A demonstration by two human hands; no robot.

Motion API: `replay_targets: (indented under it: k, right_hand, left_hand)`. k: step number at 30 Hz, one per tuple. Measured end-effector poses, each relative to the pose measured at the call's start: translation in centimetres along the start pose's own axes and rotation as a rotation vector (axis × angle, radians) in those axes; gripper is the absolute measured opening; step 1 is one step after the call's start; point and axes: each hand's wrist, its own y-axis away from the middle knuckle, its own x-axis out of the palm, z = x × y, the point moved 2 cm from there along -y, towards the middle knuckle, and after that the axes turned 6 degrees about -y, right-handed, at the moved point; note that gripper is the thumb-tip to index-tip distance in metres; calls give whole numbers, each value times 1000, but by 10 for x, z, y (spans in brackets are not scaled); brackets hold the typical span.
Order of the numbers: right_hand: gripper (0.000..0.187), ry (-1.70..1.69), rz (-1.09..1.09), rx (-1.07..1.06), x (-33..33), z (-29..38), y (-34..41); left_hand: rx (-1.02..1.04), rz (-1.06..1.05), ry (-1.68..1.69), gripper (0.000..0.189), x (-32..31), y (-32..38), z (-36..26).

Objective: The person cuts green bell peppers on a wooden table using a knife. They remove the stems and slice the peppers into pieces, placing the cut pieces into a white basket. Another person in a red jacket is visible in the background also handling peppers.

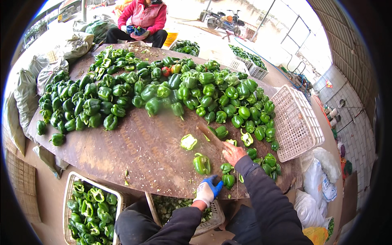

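My bare right hand [234, 153] grips a knife [211, 137] with a broad, brownish blade, held low over the table's right part. My left hand [208, 190], in a white glove with blue-coated fingers, is at the table's near edge. Its fingers are apart, close beside a small green bell pepper [228, 181]; whether they touch is unclear. Beyond that hand lies a larger green pepper [201, 164] with an opened top. A cut pepper piece [188, 142] shows its pale inside, left of the blade. Another cut pepper [246, 137] lies right of the knife.
A large heap of green peppers [211, 84] covers the far side of the wooden table [122, 153]. An upended white crate [295, 122] stands at right. Below are a crate of cut peppers [69, 183] and a scrap crate [218, 216]. A person [144, 18] sits opposite.
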Motion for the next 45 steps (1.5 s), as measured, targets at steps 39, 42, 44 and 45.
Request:
replay_targets:
  k: [39, 42, 44, 45]
  right_hand:
    - [39, 459, 394, -1, -68, 88, -17]
    - [45, 397, 343, 3, -76, 84, 2]
    - [48, 355, 294, 1, -79, 77, 13]
    - [49, 281, 232, -8, -78, 73, 16]
  left_hand:
    - [14, 73, 79, 55, 14, -8, 25]
    - [12, 67, 63, 54, 9, -7, 19]
    - [-10, 84, 78, 53, 7, -6, 18]
    - [-11, 91, 71, 53, 7, -5, 17]
